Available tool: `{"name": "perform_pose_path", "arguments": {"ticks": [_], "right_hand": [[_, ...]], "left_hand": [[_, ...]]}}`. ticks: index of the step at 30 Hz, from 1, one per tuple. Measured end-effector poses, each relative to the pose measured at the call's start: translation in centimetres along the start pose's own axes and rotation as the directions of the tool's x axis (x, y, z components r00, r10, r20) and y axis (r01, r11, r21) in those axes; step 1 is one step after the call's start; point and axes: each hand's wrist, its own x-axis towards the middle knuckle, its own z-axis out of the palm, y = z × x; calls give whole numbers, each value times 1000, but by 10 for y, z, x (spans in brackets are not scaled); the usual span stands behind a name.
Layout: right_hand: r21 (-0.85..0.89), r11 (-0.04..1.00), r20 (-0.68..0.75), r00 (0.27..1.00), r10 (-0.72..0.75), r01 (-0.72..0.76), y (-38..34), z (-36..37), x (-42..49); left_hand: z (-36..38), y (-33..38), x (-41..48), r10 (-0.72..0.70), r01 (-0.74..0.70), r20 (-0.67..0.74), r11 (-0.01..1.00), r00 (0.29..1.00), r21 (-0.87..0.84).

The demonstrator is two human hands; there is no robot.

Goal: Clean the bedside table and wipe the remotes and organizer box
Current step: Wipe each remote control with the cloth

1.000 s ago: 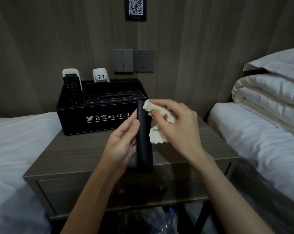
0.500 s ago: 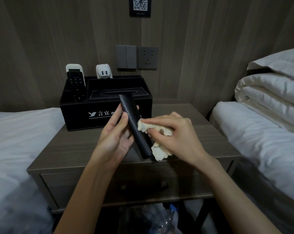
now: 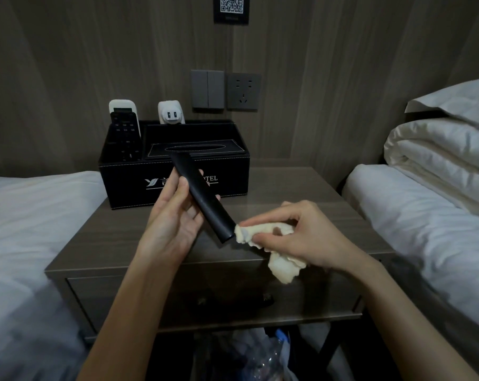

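**Black remote held over the table, cloth at its near end**

The left hand point(image 3: 175, 224) holds the slim black stick-shaped remote point(image 3: 202, 196) in the air, thumb on its left side and fingers curled behind it. Its long axis runs diagonally. The far end points up and away, past the fingertips toward the black leather-look organizer box point(image 3: 233, 185), and the near end slants down toward the right hand point(image 3: 301, 237). That hand pinches a crumpled cream cloth point(image 3: 276, 257) between thumb and fingers, and the cloth touches the remote's near tip.

The front edge of the grey-brown wooden table point(image 3: 109, 237) lies just below both wrists. Bare tabletop stretches left of the left hand and right of the right hand, each side ending at a white bed point(image 3: 425, 221).

Beyond the left hand, the box front shows a white logo and the letters "OTEL"; the rest is hidden. Its left compartment holds a black button remote point(image 3: 124, 136) and a white remote point(image 3: 123, 107), both upright. High on the wall is a QR-code plaque point(image 3: 231, 8).
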Motion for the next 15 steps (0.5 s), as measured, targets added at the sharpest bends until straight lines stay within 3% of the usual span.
{"name": "perform_pose_path", "arguments": {"ticks": [3, 8, 11, 15], "right_hand": [[-15, 999, -178, 983, -45, 43, -1, -5, 7], [-279, 951, -445, 859, -253, 135, -9, -4, 26], [-356, 930, -511, 813, -279, 95, -15, -1, 33], [-374, 923, -494, 823, -279, 88, -17, 4, 35]], "left_hand": [[5, -6, -4, -14, 11, 42, 998, 999, 58], [24, -30, -16, -97, 66, 154, 979, 983, 192], [29, -40, -23, -132, 81, 197, 966, 972, 245], [31, -39, -26, -131, 74, 199, 960, 971, 269]]}}
